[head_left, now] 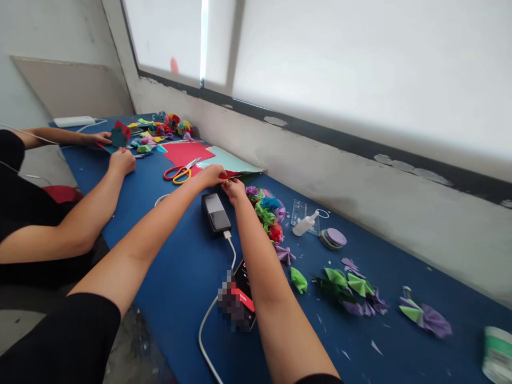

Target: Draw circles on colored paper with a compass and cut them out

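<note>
Both my arms reach forward over a blue table (184,266). My left hand (212,174) rests with curled fingers on the edge of a stack of paper sheets, red (184,152) and pale teal (230,161). My right hand (234,190) pinches the same stack's near edge just beside it. Red and yellow scissors (180,172) lie to the left of my hands. A black power bank (216,212) sits right below them.
Folded paper flowers (269,210) and green and purple pieces (352,290) lie to the right, with a glue bottle (304,224) and purple paper discs (334,238). A phone (242,298) lies cabled to the power bank. Another person's hands (116,149) work with paper at the far left.
</note>
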Available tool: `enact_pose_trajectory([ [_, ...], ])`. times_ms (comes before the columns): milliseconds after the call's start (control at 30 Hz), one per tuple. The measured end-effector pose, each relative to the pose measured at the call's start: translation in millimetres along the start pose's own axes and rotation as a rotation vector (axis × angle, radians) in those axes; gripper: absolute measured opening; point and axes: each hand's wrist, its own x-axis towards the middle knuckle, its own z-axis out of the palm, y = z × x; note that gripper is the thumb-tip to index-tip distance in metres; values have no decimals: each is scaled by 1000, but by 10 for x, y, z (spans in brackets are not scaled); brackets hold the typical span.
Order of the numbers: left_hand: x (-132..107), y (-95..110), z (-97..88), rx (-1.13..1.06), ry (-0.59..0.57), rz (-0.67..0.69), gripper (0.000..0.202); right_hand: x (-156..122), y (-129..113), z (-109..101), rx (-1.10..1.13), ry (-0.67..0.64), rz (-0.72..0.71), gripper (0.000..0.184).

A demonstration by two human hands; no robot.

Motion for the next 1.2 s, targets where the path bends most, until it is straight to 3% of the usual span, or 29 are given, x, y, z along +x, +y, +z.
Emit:
enact_pose_trajectory([
  [433,61,-8,-35,50,-9,23,29,9,-4,-66,-27,-22,78,18],
  [800,60,0,-219,2,16,-17,27,40,-58,-20,31,-26,33,3],
  [933,51,3,-210,-17,23,-36,25,36,-60,-14,16,-30,19,14],
  [1100,50,22,-212,-26,31,-70,25,55,-54,-17,-52,-12,18,2],
  [1200,39,25,-214,-29,27,-87,27,76,-79,-33,-130,-7,38,11],
])
